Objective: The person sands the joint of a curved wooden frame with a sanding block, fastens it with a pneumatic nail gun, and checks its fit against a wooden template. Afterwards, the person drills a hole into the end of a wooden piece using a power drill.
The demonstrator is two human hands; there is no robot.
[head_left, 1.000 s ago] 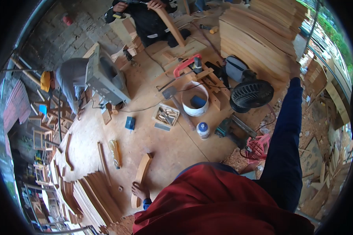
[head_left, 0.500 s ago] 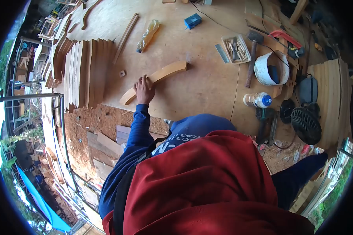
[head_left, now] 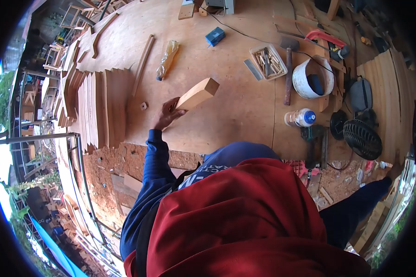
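My left hand (head_left: 168, 115) grips a curved wooden piece (head_left: 196, 94), its squared end pointing up and right over the plywood table (head_left: 235, 117). Left of it stands a row of similar curved boards (head_left: 104, 106). A small wooden square with a hole (head_left: 144, 105) lies between the boards and the hand. My right arm in its blue sleeve stretches to the lower right; my right hand (head_left: 394, 171) is at the far right, beside a tall stack of boards (head_left: 388, 97). Its fingers are too dark and small to make out.
Around the table lie a plastic bottle (head_left: 167, 60), a blue box (head_left: 215, 36), a tray of dowels (head_left: 268, 62), a mallet (head_left: 288, 76), a white bucket (head_left: 313, 77), a glue bottle (head_left: 300, 117) and a black fan (head_left: 362, 138). A power tool (head_left: 313, 138) sits at the front edge.
The view has swung down and left. My left hand, earlier resting on the curved piece lying flat, now grasps it and has tilted it up off the table. My right arm remains stretched out.
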